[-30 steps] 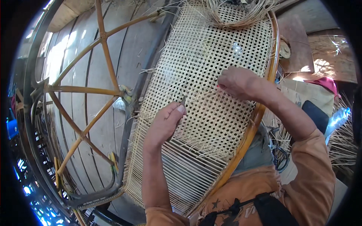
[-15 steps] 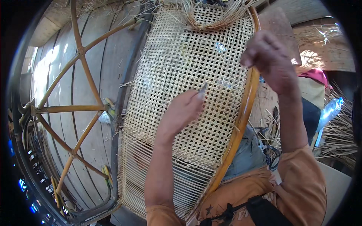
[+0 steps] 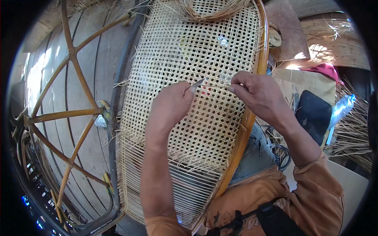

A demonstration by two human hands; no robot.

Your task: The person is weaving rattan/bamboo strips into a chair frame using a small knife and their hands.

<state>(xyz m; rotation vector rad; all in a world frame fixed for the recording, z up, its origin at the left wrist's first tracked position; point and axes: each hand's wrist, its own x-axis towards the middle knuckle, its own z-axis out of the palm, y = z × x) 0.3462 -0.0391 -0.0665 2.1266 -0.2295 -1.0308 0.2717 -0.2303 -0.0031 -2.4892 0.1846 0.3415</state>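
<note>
A woven cane panel point(image 3: 189, 129) stretches across a rattan frame in front of me, its open mesh passing into plain parallel strands nearer my body. Over the middle of the mesh is my left hand point(image 3: 169, 106), closed on a small pointed metal tool point(image 3: 199, 83) whose tip points to the right. Just right of that tip, my right hand point(image 3: 258, 94) is pinched near the panel's right edge. A thin pale cane strand point(image 3: 219, 84) seems to run from its fingertips toward the tool. A brown rattan rail point(image 3: 244, 129) borders the panel on the right.
On the far part of the panel lies a bundle of loose cane strands point(image 3: 212, 17). Crossed rattan poles point(image 3: 65, 114) stand at left over a plank floor. At right are a black pad point(image 3: 313, 114), a clear plastic bottle point(image 3: 343, 106) and heaped cane strips point(image 3: 350, 137).
My right hand has come down and left from above the rail to the mesh, now close to the tool. My left hand, still holding the tool, has shifted slightly left and up.
</note>
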